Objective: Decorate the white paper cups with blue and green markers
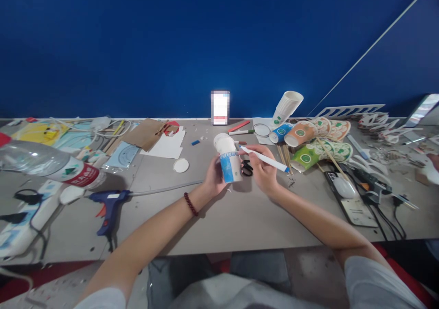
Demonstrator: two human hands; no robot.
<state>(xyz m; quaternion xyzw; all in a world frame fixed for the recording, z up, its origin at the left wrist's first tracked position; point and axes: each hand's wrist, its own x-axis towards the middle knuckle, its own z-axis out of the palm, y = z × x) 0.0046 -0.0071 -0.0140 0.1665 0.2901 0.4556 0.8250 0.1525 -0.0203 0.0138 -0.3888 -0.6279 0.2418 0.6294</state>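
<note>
My left hand (214,178) is closed around a blue and white paper cup (229,162), held just above the grey table (240,217) with its white rim tilted up and away. My right hand (263,171) grips a white marker with a blue cap (265,159), and the marker's tip touches the cup near its rim. Black scissors (246,167) lie on the table right behind the cup, between my two hands. A dark bead bracelet sits on my left wrist.
A blue glue gun (109,204), a clear water bottle (48,165) and a power strip (20,222) lie at the left. Stacked and loose paper cups (302,132), wooden sticks (329,155) and a phone (350,199) crowd the right. Cardboard and white paper (164,144) lie further back.
</note>
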